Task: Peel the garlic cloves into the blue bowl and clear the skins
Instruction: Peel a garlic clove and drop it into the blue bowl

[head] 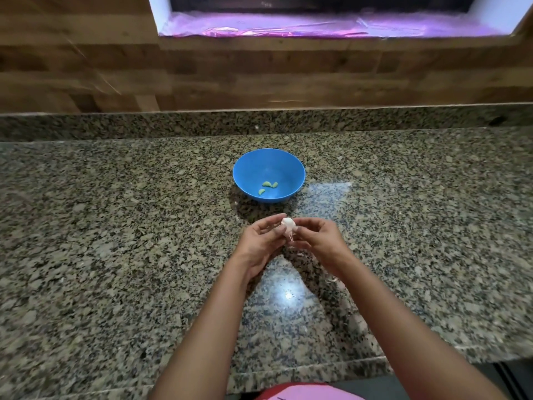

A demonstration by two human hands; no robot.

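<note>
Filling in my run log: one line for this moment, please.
left hand, right hand: pinch garlic clove, skin hanging | blue bowl: three peeled cloves

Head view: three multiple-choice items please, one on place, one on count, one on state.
1. Where does the blue bowl stand?
A) on the granite counter, beyond the left hand and right hand
B) on the window ledge
C) at the counter's near edge

2. How many peeled cloves lie in the blue bowl?
A) none
B) three
C) six

3. What state is the garlic clove in?
A) lying loose on the counter
B) pinched by both hands, skin partly hanging
C) dropped in the bowl

Key: 1 A, the bowl sits on the counter past the fingertips. 2 B, three pale pieces show on its floor. 3 B, fingers of both hands pinch it above the counter, with a strand of skin hanging below.
</note>
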